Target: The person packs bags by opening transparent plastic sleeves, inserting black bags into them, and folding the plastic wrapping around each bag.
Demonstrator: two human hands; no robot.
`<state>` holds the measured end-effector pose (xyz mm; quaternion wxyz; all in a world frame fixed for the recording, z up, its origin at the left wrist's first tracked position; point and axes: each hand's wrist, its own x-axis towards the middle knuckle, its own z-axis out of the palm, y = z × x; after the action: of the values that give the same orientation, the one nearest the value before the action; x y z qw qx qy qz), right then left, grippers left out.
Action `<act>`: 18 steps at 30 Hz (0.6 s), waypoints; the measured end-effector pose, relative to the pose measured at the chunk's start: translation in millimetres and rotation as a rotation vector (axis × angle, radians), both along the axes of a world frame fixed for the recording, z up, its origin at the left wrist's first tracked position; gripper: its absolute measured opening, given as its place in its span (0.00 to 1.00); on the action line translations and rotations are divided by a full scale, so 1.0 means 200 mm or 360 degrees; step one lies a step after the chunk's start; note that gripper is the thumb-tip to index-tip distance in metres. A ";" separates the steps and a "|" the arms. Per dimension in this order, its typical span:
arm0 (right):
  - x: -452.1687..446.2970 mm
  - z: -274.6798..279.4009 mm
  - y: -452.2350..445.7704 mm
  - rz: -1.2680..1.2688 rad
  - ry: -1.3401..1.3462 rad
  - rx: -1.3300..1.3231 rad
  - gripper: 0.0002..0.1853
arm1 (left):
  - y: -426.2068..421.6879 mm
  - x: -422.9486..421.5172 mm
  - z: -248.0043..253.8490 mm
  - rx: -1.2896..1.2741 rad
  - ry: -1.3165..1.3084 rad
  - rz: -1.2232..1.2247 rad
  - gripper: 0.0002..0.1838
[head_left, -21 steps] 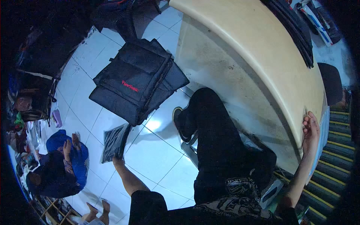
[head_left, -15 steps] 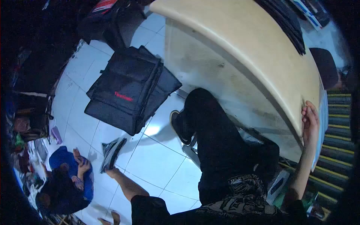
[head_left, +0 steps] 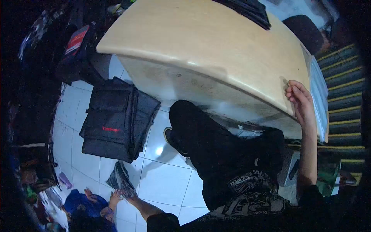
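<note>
Low at the left, my left hand [head_left: 130, 198] grips the lower end of a dark, shiny folded plastic bag [head_left: 120, 178]. A seated person's hand [head_left: 114, 198] is right beside mine at that end of the bag; whether it grips the bag too is unclear. My right hand [head_left: 300, 97] is at the right end of the light wooden table [head_left: 185, 38], fingers loosely bent and no held thing visible. Black fabric bags with red lettering [head_left: 110, 112] lie stacked on the floor, just beyond the plastic bag.
The person in blue [head_left: 87, 205] sits on the tiled floor at lower left. Black folded material [head_left: 247, 9] lies on the table's far side. Pale sheets [head_left: 319, 100] and a yellow-striped surface [head_left: 344, 116] are at the right. A black box with a red label [head_left: 77, 40] stands upper left.
My left hand has brought the plastic bag to the seated person, whose hand has reached over to it. My view has shifted, and my right hand's fingers are more bent.
</note>
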<state>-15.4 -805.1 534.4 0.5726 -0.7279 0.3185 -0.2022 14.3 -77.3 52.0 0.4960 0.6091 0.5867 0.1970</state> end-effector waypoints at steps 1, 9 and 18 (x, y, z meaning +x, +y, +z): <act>-0.01 0.01 0.00 -0.0041 0.0051 0.0017 0.15 | -0.01 0.00 0.00 0.0011 0.0003 -0.0014 0.09; -0.17 0.07 -0.05 -0.0196 -0.0145 0.0246 0.12 | -0.38 0.09 0.06 0.0071 -0.0068 -0.0583 0.17; -0.86 0.19 -0.72 -0.0915 0.0722 -0.1573 0.17 | -1.87 0.30 1.17 0.0067 -0.0944 -0.2395 0.09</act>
<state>-187.3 -949.2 571.9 0.0079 -0.8171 0.4845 -0.3124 74.2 -451.0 286.6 0.6190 0.7723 -0.1403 -0.0254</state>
